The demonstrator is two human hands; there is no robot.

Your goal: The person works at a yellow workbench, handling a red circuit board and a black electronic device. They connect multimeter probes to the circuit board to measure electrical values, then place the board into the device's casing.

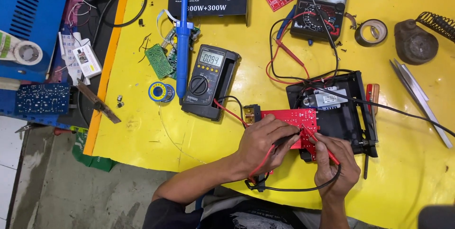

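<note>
A red circuit board (296,121) is seen lying at the near side of the yellow surface (403,172), partly over the front of an open black chassis (348,110) that holds a silver component. The left hand (263,141) is laid over the near left part of the board, its fingers curled around a black test probe (284,140) whose tip is pressed to the board. The right hand (334,165) is placed just beside it, at the board's near right edge, and a red test probe (324,148) is pinched between its thumb and fingers, the tip also set on the board. Red and black leads are looped below both wrists and are run back toward a black digital multimeter (208,82), which is found to the left of the board with its screen lit. A blue desoldering pump (182,34) is laid upright in the view just left of the meter, over a small green circuit board (159,60), and a spool of solder wire (161,91) rests near its lower end. An analogue meter (320,4) is set farther back, a roll of tape (371,32) to its right, and tweezers (419,101) lie well apart at the right edge.
</note>
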